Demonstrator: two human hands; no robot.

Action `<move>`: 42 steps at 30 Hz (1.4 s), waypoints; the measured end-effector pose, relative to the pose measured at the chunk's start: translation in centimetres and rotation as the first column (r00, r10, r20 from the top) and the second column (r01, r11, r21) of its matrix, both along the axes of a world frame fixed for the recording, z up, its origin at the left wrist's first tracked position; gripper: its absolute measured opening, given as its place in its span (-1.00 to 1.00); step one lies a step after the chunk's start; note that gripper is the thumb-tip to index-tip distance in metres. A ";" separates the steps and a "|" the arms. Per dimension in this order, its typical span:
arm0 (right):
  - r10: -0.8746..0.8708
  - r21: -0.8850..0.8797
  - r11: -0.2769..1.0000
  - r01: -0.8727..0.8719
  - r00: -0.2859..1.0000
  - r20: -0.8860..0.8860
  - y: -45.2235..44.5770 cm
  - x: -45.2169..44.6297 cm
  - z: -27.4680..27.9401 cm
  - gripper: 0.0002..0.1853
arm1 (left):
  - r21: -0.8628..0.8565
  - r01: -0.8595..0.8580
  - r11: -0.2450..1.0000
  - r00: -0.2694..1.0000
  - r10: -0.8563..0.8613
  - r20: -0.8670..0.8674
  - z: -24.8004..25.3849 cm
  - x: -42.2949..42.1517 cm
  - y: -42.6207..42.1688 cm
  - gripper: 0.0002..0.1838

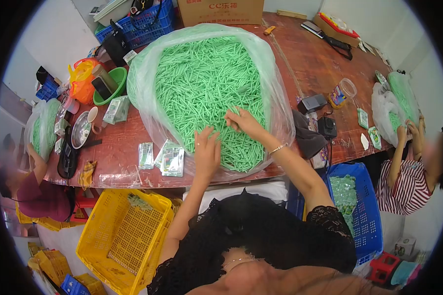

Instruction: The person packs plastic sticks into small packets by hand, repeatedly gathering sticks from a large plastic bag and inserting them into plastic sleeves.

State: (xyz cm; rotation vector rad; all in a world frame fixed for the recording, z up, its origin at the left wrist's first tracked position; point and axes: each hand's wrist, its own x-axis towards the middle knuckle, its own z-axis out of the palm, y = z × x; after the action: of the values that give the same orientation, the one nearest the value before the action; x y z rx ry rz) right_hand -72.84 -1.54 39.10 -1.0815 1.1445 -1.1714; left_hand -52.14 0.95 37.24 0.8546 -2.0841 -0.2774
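A large clear plastic bag (280, 113) lies wide open on the table, full of small thin green sticks (206, 73). My left hand (207, 150) rests at the near edge of the pile, its fingers stretched out and a little apart. Over the right part of the pile is my right hand (243, 123), with thumb and fingers curled together; what they may grip is hidden. Small green-and-white packets (173, 158) lie on the table left of my left hand. Another packet (145, 156) sits beside them.
Below the red table (118, 162) stand a yellow crate (91, 236) and a blue crate (371, 221) with green packets. A green bowl (120, 78), a metal dish (79, 135) and a plastic jar (347, 88) flank the bag. Co-workers (403, 187) sit at both sides.
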 end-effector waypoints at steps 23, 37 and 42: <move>-0.016 -0.059 0.993 -0.105 0.371 -0.929 -0.6 -0.6 -0.6 -0.50 | 0.203 0.062 0.977 0.981 -0.021 -0.194 2.7 -2.0 -2.9 -0.75; 0.069 -0.001 0.997 -0.073 0.938 0.340 1.8 0.7 0.2 -0.88 | 0.296 0.117 0.948 0.952 -0.022 -0.306 3.0 -2.2 -2.8 -0.78; 0.041 -0.083 0.996 -0.030 0.990 0.138 2.2 1.5 -0.2 -0.81 | 0.365 0.212 0.906 0.908 -0.045 -0.417 3.9 -3.2 -3.9 -0.72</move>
State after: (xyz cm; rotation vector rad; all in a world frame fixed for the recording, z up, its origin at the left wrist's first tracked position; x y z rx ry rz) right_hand -71.38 0.66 38.86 -1.0592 0.9731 -1.2542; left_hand -55.30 -2.93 41.13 0.8098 -1.7180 -0.9083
